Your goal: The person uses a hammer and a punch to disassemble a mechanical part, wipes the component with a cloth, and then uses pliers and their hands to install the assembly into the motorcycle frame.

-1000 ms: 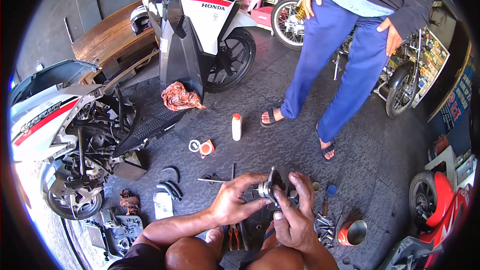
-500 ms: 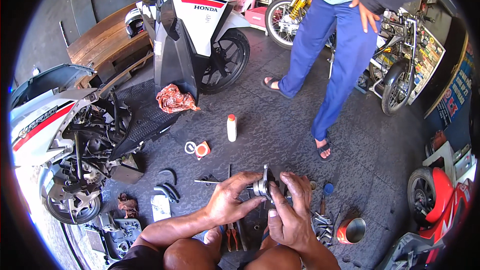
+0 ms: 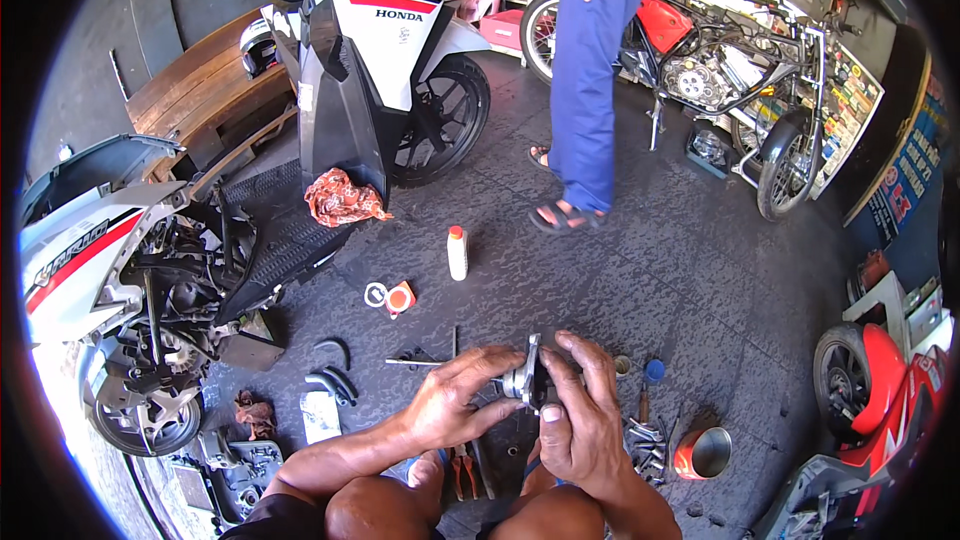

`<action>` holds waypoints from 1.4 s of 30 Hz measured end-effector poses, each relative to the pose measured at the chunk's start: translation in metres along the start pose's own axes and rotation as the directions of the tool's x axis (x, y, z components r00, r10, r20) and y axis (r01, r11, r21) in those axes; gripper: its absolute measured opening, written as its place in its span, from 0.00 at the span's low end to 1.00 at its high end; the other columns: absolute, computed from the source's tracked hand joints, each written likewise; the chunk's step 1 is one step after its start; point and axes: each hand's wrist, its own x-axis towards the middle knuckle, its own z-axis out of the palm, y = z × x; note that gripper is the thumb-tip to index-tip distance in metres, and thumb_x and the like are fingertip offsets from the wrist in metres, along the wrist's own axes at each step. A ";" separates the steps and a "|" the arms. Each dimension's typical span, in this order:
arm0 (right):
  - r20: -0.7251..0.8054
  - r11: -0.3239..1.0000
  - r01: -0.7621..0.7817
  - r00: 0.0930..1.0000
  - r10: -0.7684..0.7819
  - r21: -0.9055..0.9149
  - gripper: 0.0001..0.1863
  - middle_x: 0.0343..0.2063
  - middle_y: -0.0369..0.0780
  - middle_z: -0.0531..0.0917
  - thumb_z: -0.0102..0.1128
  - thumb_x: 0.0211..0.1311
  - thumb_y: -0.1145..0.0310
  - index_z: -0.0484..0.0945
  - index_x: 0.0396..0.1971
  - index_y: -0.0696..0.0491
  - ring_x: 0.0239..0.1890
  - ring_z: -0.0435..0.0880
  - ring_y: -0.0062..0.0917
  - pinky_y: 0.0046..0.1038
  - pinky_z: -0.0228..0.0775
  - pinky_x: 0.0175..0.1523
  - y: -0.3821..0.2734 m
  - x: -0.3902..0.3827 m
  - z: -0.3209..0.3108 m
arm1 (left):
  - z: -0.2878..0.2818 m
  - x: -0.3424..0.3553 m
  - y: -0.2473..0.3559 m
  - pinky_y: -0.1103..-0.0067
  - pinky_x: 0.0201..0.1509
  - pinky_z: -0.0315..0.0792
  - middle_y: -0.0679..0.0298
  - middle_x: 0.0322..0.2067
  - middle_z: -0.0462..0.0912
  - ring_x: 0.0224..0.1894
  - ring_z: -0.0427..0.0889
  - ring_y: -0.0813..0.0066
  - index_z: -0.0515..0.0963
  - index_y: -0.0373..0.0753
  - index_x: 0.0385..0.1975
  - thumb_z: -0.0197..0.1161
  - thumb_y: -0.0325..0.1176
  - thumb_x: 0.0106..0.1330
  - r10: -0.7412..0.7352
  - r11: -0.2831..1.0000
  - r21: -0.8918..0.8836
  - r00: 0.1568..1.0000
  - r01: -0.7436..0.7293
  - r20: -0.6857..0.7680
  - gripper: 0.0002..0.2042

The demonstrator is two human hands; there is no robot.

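Between my two hands, above my knees, is a round metal engine part with a flat flange [image 3: 530, 370]. My left hand [image 3: 452, 398] grips its round end from the left, thumb below and fingers on top. My right hand [image 3: 580, 420] is closed on the flange side, with thumb and fingers against it; its far face is partly hidden by those fingers. Below them, on the floor between my feet, lie orange-handled pliers [image 3: 465, 475]. Further left are a thin screwdriver [image 3: 412, 361] and curved black hoses [image 3: 332, 382].
A white bottle [image 3: 458, 255] stands ahead. Bolts [image 3: 648, 448], a red can [image 3: 703, 454] and a blue cap [image 3: 654, 370] are at right. A partly stripped scooter [image 3: 90, 270] fills the left, with a rag [image 3: 343, 197] on its footboard. A person in blue trousers [image 3: 583, 90] stands ahead.
The person in blue trousers has stepped to the left, uncovering the motorcycle behind. My hands keep hold of the engine part, which is turned slightly, and my view has shifted a little.
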 end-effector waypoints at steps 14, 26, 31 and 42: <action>-0.069 0.983 -0.011 0.997 0.024 0.184 0.31 0.58 0.58 0.73 0.40 0.74 0.50 0.81 0.49 0.63 0.59 0.74 0.50 0.47 0.63 0.65 0.013 0.002 -0.017 | 0.002 -0.012 -0.005 0.69 0.64 0.71 0.58 0.55 0.79 0.59 0.77 0.69 0.71 0.31 0.62 0.71 0.31 0.64 -0.274 0.583 -0.715 0.921 0.387 0.276 0.27; -0.050 0.986 0.105 0.994 -0.099 0.129 0.28 0.56 0.53 0.76 0.43 0.73 0.51 0.84 0.46 0.60 0.56 0.76 0.47 0.49 0.64 0.62 0.019 -0.005 -0.020 | 0.003 -0.015 -0.016 0.68 0.66 0.71 0.56 0.57 0.78 0.60 0.78 0.69 0.66 0.28 0.66 0.67 0.45 0.67 -0.201 0.232 -0.878 0.904 0.418 0.378 0.34; -0.003 0.981 0.180 0.983 -0.181 -0.074 0.26 0.56 0.52 0.76 0.45 0.71 0.52 0.85 0.45 0.58 0.54 0.77 0.45 0.50 0.64 0.60 0.021 -0.006 -0.030 | 0.004 -0.015 -0.019 0.68 0.65 0.71 0.55 0.58 0.78 0.60 0.78 0.67 0.66 0.28 0.66 0.66 0.45 0.68 -0.193 0.198 -0.886 0.903 0.419 0.384 0.33; 0.078 0.984 0.126 0.988 -0.137 0.127 0.26 0.60 0.52 0.74 0.44 0.71 0.52 0.83 0.52 0.55 0.58 0.74 0.47 0.49 0.61 0.64 0.029 -0.011 -0.028 | 0.009 -0.014 -0.021 0.64 0.69 0.68 0.54 0.59 0.77 0.62 0.76 0.64 0.66 0.28 0.66 0.62 0.44 0.71 -0.162 0.073 -0.903 0.898 0.423 0.408 0.31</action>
